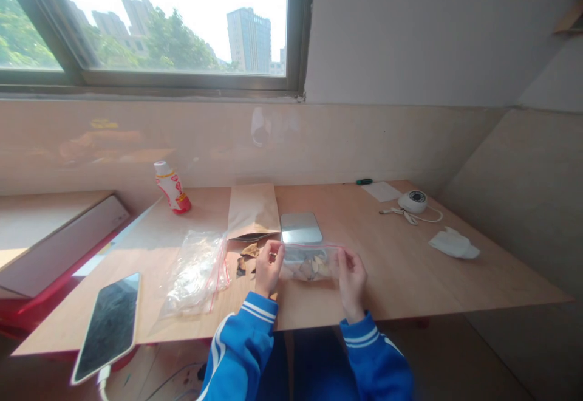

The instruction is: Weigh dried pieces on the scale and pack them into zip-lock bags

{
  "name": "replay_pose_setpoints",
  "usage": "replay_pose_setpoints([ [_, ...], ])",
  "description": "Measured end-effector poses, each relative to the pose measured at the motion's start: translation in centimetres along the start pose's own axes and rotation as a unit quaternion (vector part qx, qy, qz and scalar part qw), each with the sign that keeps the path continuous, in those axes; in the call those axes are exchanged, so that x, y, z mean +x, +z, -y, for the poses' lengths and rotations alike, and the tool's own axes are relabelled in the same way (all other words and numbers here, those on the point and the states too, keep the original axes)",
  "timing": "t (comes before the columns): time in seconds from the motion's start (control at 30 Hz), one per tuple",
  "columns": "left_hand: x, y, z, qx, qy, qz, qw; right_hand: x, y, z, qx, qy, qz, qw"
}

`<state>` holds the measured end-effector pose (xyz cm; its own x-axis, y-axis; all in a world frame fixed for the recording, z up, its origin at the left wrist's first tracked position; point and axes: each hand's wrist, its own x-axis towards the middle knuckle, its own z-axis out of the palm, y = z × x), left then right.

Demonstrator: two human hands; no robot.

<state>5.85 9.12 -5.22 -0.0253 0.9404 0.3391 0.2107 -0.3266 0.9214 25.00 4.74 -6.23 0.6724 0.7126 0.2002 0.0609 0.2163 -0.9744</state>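
Observation:
A clear zip bag (298, 270) with a red seal line is stretched between my two hands, with pale dried slices (314, 265) inside it. My left hand (268, 267) pinches the bag's top left corner. At the top right corner my right hand (351, 279) grips it between thumb and fingers. Just behind the bag lies a flat silver scale (301, 228). Brown dried pieces (248, 252) lie loose on the table beside my left hand, partly hidden by it. A brown paper pouch (254, 209) rests behind them, its dark mouth facing me.
Empty zip bags (195, 270) lie left of my hands. A phone (109, 322) with a cable overhangs the table's front left edge. A red and white bottle (172, 187) stands at the back left. A small white fan (412, 201) and a crumpled white tissue (454, 243) are at the right.

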Motion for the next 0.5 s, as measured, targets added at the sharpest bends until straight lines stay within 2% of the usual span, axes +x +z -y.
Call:
replay_pose_setpoints([
  [0.17, 0.05, -0.02, -0.24, -0.004, -0.001, -0.002, 1.0, 0.03, 0.0, -0.04, -0.014, -0.01, 0.003, 1.0],
  [0.37, 0.25, 0.1, -0.76, -0.072, -0.017, 0.049, 0.996, -0.12, 0.25, 0.03, 0.039, 0.029, 0.028, 0.998],
  [0.5, 0.42, 0.23, -0.67, -0.073, -0.031, 0.052, 0.995, -0.29, 0.36, 0.37, 0.065, 0.048, 0.049, 0.996],
])
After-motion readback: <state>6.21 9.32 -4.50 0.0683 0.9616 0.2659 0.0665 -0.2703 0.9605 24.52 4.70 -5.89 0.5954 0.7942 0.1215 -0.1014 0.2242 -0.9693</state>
